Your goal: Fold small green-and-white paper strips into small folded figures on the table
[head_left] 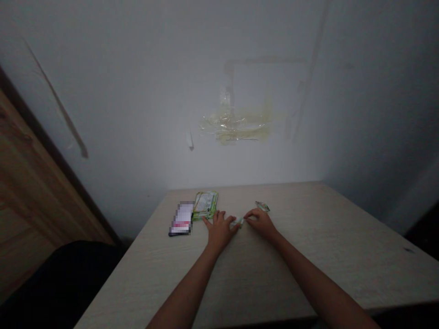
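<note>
A small pale green and white piece (238,221), like a sticker or a bit of wrapper, lies on the table between my hands. My left hand (218,232) rests on the tabletop with its fingers spread, thumb and forefinger at the left side of the piece. Its outer fingers reach the lower right corner of a green printed packet (206,204). With fingertips pinched together, my right hand (261,223) is at the right edge of the same piece. Just beyond that hand lies a small green and dark packet (262,206), its near part close to the knuckles.
A phone (181,219) with a blurred-out screen lies left of the green packet. The light wooden table (308,256) meets a white wall (137,114) bearing old tape marks. At far left are a wooden panel (30,183) and a dark object (68,274).
</note>
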Demonstrator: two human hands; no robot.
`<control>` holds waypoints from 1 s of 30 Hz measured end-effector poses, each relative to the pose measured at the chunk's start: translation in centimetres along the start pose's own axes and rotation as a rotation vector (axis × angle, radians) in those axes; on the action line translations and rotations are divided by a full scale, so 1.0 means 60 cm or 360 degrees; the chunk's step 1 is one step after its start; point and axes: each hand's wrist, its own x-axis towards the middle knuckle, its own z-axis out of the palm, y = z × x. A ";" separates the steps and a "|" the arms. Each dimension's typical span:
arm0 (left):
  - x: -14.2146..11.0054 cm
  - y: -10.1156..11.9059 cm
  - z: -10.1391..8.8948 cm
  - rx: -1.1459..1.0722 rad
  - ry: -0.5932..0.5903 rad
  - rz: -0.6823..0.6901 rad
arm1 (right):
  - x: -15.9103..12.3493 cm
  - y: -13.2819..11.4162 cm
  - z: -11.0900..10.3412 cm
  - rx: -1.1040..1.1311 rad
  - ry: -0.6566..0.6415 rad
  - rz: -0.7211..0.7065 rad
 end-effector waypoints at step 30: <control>-0.007 0.001 -0.016 -0.0126 -0.0008 0.0168 | -0.013 -0.024 -0.014 -0.0540 -0.0270 -0.0338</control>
